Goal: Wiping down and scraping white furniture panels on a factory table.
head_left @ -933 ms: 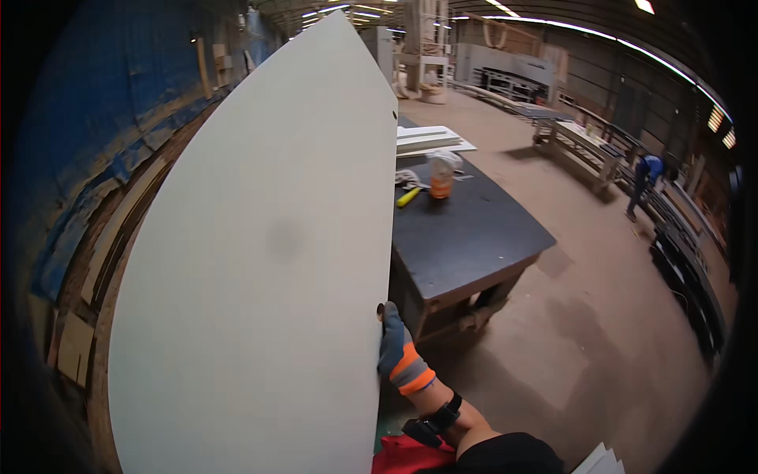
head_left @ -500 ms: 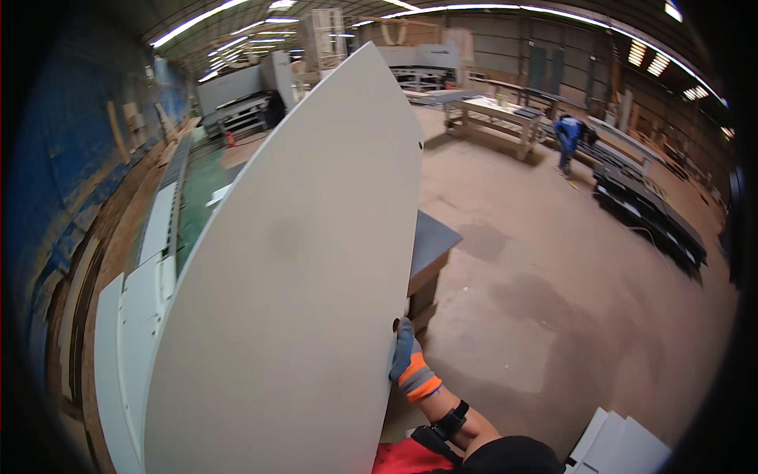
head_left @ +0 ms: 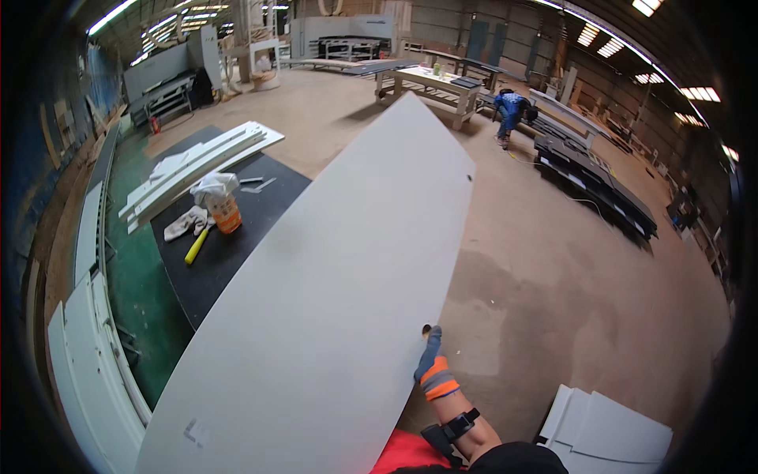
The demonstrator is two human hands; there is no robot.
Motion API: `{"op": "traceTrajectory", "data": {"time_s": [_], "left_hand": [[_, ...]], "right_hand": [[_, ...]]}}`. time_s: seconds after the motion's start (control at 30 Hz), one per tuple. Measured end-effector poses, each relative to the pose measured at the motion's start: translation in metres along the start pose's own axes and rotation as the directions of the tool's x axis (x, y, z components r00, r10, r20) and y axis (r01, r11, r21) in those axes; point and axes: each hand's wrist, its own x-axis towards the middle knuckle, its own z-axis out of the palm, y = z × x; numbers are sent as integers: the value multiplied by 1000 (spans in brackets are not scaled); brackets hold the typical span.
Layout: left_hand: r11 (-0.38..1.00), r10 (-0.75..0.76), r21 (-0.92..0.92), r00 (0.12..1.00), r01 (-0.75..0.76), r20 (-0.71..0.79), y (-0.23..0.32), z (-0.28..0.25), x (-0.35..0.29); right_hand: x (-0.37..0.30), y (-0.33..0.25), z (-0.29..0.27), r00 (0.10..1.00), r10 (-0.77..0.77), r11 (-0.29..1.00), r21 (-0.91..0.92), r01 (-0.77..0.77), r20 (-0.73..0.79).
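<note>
A long white panel [head_left: 316, 292] stretches from the lower edge of the view up to the middle, sloping over a dark-topped table [head_left: 268, 175]. My right hand [head_left: 430, 355], in a blue-grey and orange work glove, grips the panel's right edge. Its thumb lies over the face beside a round dark hole [head_left: 426, 329]; the other fingers are hidden behind the edge. Further up that edge sits a second small hole [head_left: 470, 178]. My left hand is out of sight.
On the table lie white boards [head_left: 197, 170], an orange-and-white bag [head_left: 225, 212], a pale glove [head_left: 187, 223] and a yellow-handled tool [head_left: 196, 246]. White panels line the left [head_left: 87, 355] and lower right [head_left: 608, 426]. A person [head_left: 512, 114] bends near dark stacked panels [head_left: 596, 186].
The panel has tipped from steeply upright to flatter, its far end lower and further right. More of the dark table and the things on it now show. My right hand still grips the edge.
</note>
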Motion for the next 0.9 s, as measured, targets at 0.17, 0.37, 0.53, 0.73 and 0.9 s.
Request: {"op": "traceTrajectory", "data": {"time_s": [0.17,0.37,0.53,0.73,0.9], "left_hand": [[996,63,56,995,-67,77,-22,87,59],[913,207,313,958,-263,201,-1,211,92],[918,138,321,947,-232,289,63,258,103],[806,154,507,936,-304,317,59,313,116],[833,130,474,935,-284,331,95,333,110]], "right_hand": [[19,0,21,991,-71,992,-97,82,113],[66,-4,31,983,-103,989,-90,117,149],[102,-10,33,996,-73,992,-101,79,57],[120,-6,73,996,-28,997,-72,34,86],[133,-20,92,997,-67,991,-114,71,39]]}}
